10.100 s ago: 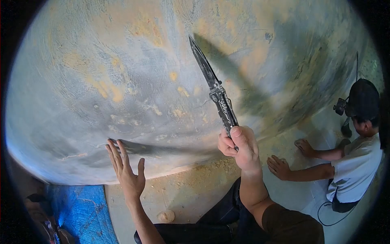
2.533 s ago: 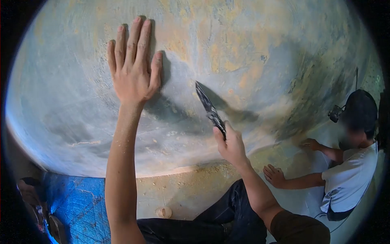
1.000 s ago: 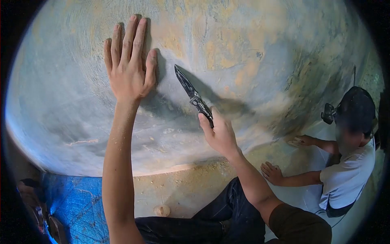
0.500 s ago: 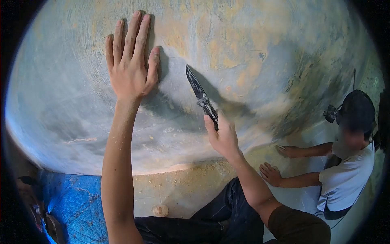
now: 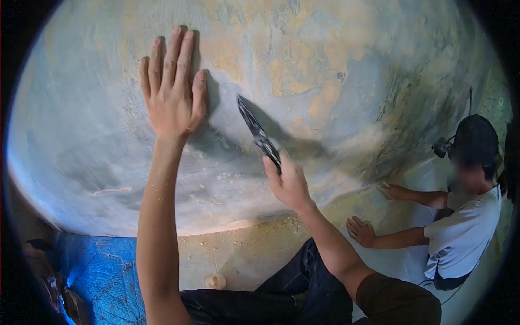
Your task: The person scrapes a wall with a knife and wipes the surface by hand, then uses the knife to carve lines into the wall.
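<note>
My left hand [image 5: 173, 100] lies flat, fingers stretched upward, against a big curved surface [image 5: 314, 49] mottled in grey, blue and ochre. To its right, my right hand [image 5: 290, 181] is wrapped round the handle of a folding knife [image 5: 259, 132]. The dark blade is unfolded and points up and to the left, its tip right by the surface below my left thumb. A shadow of the knife and hand falls on the surface to the right. My fingers hide the lower end of the handle.
At the right a person [image 5: 460, 216] in a white shirt and dark cap works low down, both hands near the surface's base. A blue sheet [image 5: 100, 265] lies at lower left. Crumbs and a small round pale piece [image 5: 215, 281] are on the floor by my legs [image 5: 309, 276].
The knife and my right hand have shifted slightly left. My left hand stays flat on the surface, a little lower in view. The other person's far hand has moved slightly.
</note>
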Motion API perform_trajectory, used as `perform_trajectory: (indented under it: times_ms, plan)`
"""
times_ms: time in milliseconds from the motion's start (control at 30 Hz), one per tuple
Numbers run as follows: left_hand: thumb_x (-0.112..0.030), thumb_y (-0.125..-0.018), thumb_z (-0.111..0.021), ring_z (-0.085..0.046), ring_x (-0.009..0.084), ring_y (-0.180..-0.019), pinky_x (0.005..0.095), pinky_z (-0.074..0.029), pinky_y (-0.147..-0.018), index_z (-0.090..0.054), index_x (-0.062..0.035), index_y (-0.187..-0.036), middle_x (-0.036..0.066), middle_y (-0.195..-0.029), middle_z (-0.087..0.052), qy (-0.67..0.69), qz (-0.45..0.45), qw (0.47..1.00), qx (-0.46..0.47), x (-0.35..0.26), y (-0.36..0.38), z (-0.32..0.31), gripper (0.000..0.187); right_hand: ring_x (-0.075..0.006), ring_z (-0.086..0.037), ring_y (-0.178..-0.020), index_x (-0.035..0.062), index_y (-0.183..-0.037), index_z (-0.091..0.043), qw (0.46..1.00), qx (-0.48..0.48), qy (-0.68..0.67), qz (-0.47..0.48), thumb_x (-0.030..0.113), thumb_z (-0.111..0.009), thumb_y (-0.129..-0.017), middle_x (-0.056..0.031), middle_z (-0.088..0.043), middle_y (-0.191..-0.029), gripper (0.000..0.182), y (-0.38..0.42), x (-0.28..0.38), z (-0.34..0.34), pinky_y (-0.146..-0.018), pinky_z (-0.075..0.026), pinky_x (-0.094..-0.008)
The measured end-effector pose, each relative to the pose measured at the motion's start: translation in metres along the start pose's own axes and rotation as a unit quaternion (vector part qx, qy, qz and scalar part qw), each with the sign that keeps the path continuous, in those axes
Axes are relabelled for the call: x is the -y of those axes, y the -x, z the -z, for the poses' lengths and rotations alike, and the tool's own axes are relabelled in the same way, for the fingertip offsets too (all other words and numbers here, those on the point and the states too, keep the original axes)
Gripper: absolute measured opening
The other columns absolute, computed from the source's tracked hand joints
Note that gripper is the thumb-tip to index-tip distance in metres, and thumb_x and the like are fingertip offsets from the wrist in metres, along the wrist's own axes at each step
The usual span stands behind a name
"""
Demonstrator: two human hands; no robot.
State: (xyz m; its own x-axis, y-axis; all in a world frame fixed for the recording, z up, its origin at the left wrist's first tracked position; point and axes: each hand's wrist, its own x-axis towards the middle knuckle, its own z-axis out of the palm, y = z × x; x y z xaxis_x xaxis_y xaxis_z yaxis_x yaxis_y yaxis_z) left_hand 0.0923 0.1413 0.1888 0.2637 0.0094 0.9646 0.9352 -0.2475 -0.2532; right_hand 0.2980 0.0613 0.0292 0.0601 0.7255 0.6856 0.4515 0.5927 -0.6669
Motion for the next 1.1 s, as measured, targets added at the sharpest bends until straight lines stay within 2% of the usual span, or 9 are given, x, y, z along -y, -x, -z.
perform_trajectory:
  times_ms: [167, 267, 367, 567, 667, 767, 833, 967, 1100]
  plan:
    - [-0.039, -0.102, -0.034, -0.026, 0.0252, -0.149, 0.0434, -0.013, -0.123, -0.039, -0.0205, -0.153, -0.001, -0.158, -0.037, -0.008, 0.003, 1.0, 0.01, 0.0, 0.0, 0.004, 0.054, -0.0201, -0.051, -0.046, -0.0019, -0.09, -0.05, 0.998, 0.0, 0.016, -0.063, 0.026, -0.055, -0.102, -0.0113, -0.049, -0.056, 0.031, 0.054, -0.028, 0.013, -0.046, -0.037, -0.0351]
    - [-0.04, -0.101, -0.035, -0.026, 0.025, -0.149, 0.0441, -0.013, -0.123, -0.039, -0.0212, -0.152, -0.001, -0.158, -0.037, 0.001, 0.003, 1.0, 0.004, -0.001, 0.0, 0.001, 0.054, -0.0333, -0.062, -0.05, -0.0035, -0.091, -0.049, 0.998, 0.007, 0.022, -0.062, 0.026, -0.054, -0.102, -0.0171, -0.056, -0.057, 0.032, 0.056, -0.031, 0.01, -0.044, -0.041, -0.0391]
    - [-0.039, -0.101, -0.035, -0.026, 0.0252, -0.149, 0.0441, -0.013, -0.123, -0.04, -0.0222, -0.152, -0.001, -0.158, -0.037, 0.005, 0.0, 1.0, -0.003, -0.001, 0.0, 0.0, 0.054, -0.0199, -0.054, -0.046, -0.0015, -0.087, -0.049, 0.999, -0.02, -0.003, -0.028, 0.025, -0.055, -0.102, -0.0114, -0.051, -0.056, 0.031, 0.039, -0.03, -0.006, -0.045, -0.038, -0.034]
    - [-0.039, -0.101, -0.036, -0.026, 0.025, -0.149, 0.0442, -0.013, -0.123, -0.04, -0.0224, -0.152, -0.002, -0.158, -0.037, 0.001, 0.003, 1.0, 0.001, -0.001, 0.0, 0.0, 0.053, -0.0221, -0.054, -0.045, -0.0017, -0.088, -0.05, 1.0, -0.024, -0.012, -0.011, 0.025, -0.055, -0.102, -0.0125, -0.052, -0.056, 0.031, 0.05, -0.04, -0.008, -0.045, -0.039, -0.0351]
    - [-0.038, -0.101, -0.037, -0.026, 0.0246, -0.149, 0.0442, -0.012, -0.123, -0.039, -0.023, -0.152, -0.002, -0.158, -0.037, 0.016, -0.002, 1.0, -0.013, 0.0, 0.0, -0.002, 0.054, -0.0361, -0.061, -0.049, -0.0033, -0.091, -0.048, 0.998, 0.006, 0.031, -0.056, 0.025, -0.054, -0.101, -0.0184, -0.054, -0.055, 0.031, 0.06, -0.041, -0.004, -0.044, -0.042, -0.042]
    - [-0.038, -0.1, -0.039, -0.029, 0.0252, -0.147, 0.0439, -0.013, -0.122, -0.042, -0.0241, -0.151, -0.003, -0.156, -0.04, 0.014, -0.003, 1.0, -0.018, -0.001, 0.0, -0.002, 0.053, -0.0343, -0.061, -0.048, -0.0023, -0.089, -0.048, 0.999, -0.005, 0.011, -0.03, 0.025, -0.054, -0.101, -0.0168, -0.054, -0.054, 0.031, 0.051, -0.037, -0.011, -0.044, -0.041, -0.0404]
    - [-0.038, -0.099, -0.041, -0.03, 0.025, -0.147, 0.0439, -0.014, -0.122, -0.042, -0.025, -0.151, -0.003, -0.156, -0.04, 0.019, -0.009, 0.999, -0.031, 0.001, 0.001, -0.004, 0.054, -0.0336, -0.061, -0.048, -0.0023, -0.089, -0.048, 0.999, -0.001, -0.01, -0.047, 0.025, -0.054, -0.102, -0.0161, -0.054, -0.054, 0.031, 0.051, -0.038, -0.009, -0.043, -0.041, -0.0397]
    - [-0.039, -0.101, -0.037, -0.027, 0.0242, -0.148, 0.0432, -0.013, -0.123, -0.039, -0.0241, -0.152, -0.002, -0.157, -0.037, 0.001, -0.005, 1.0, -0.007, 0.0, 0.003, -0.002, 0.053, -0.0318, -0.062, -0.049, -0.0027, -0.088, -0.049, 0.994, 0.043, 0.028, -0.093, 0.026, -0.055, -0.101, -0.0153, -0.054, -0.056, 0.032, 0.054, -0.031, 0.008, -0.045, -0.041, -0.0388]
    - [-0.04, -0.101, -0.037, -0.027, 0.0239, -0.148, 0.0433, -0.013, -0.123, -0.039, -0.0238, -0.152, -0.002, -0.157, -0.038, 0.0, -0.01, 1.0, -0.021, 0.002, 0.0, -0.002, 0.053, -0.03, -0.062, -0.049, -0.0024, -0.088, -0.05, 0.998, 0.016, -0.005, -0.064, 0.027, -0.056, -0.101, -0.0157, -0.056, -0.057, 0.032, 0.059, -0.036, 0.006, -0.047, -0.043, -0.0378]
